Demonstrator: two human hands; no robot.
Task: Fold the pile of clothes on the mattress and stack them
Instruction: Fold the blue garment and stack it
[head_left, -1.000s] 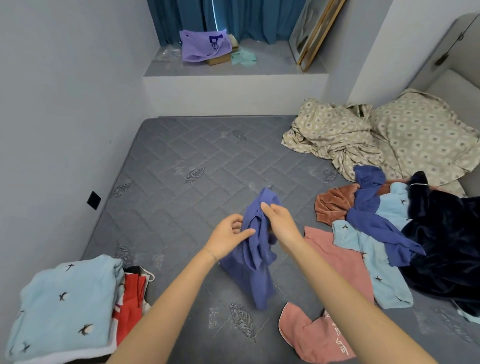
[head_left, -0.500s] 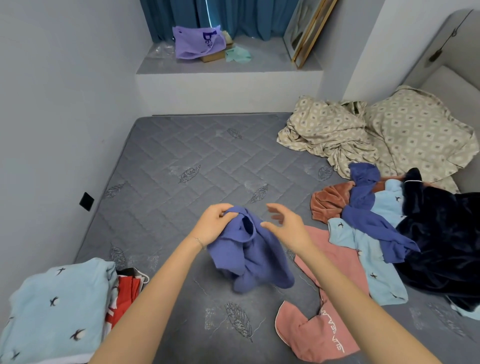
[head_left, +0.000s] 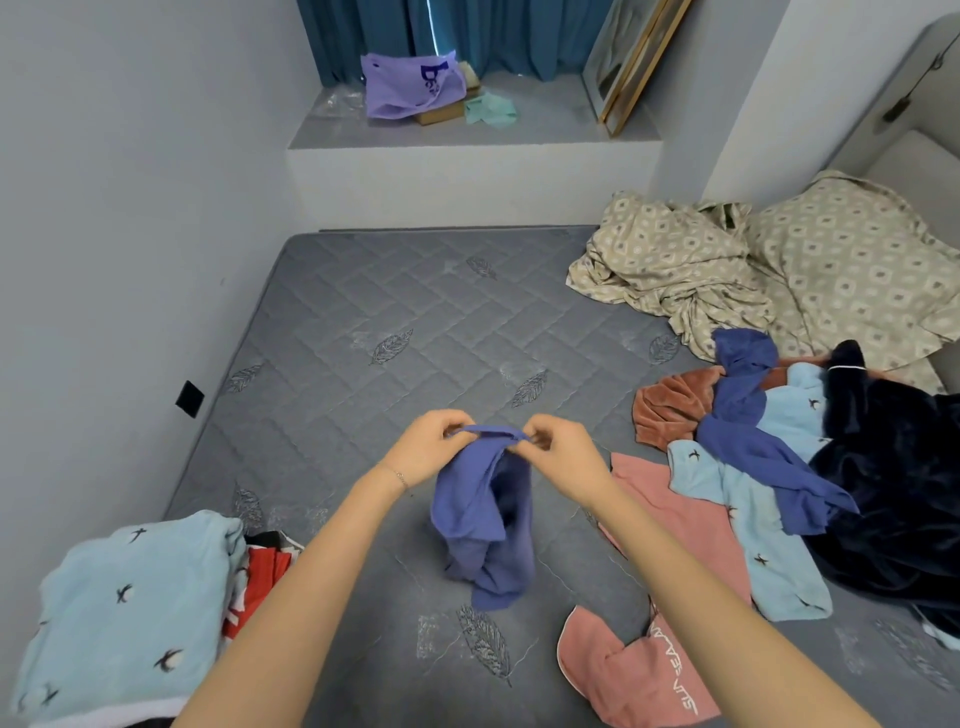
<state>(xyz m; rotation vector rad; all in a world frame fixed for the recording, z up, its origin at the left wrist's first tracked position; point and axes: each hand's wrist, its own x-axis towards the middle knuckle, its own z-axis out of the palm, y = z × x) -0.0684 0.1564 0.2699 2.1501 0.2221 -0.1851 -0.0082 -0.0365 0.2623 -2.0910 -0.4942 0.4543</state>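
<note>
A small blue garment hangs above the grey quilted mattress, its top edge pinched between my left hand and my right hand. Its lower end touches the mattress. To the right lies the unfolded pile: a pink garment, a light blue patterned one, another blue piece, a rust-coloured one and a dark navy one. At the lower left sits a folded stack, light blue on top with red beneath.
A beige patterned duvet and pillow fill the mattress's far right. Walls close in on the left. Beyond the mattress a raised ledge carries a purple bag and a leaning picture frame.
My right hand, open half a second ago, has closed on the blue garment's top edge beside my left hand. The garment now hangs stretched between both hands.
</note>
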